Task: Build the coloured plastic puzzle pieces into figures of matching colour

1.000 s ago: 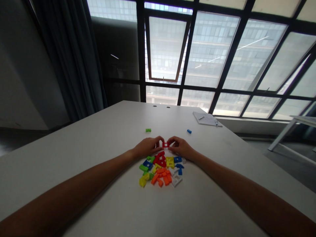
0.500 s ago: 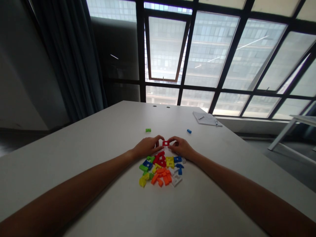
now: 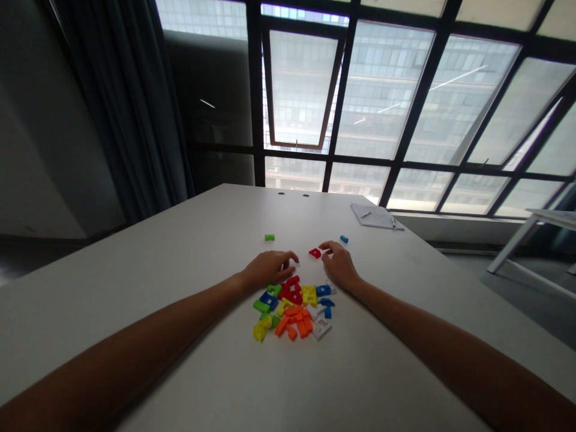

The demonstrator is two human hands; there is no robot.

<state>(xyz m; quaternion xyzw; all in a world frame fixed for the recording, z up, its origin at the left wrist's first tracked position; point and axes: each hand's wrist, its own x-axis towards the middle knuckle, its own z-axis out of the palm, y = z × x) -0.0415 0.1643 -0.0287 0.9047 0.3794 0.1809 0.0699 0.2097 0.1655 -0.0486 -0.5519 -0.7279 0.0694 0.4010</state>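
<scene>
Open table (image 3: 189, 258) separates left hand (image 3: 269, 267) from red piece (image 3: 315, 253).

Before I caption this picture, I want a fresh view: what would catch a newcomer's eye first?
Probably the multicoloured heap of plastic building pieces on the white table. Then a separate red piece, just beyond the heap, by the right hand. Behind the table, bright black-framed windows stand out.

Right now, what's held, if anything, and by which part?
The left hand holds nothing; the right hand is at one end of the red piece, grip unclear.
</scene>
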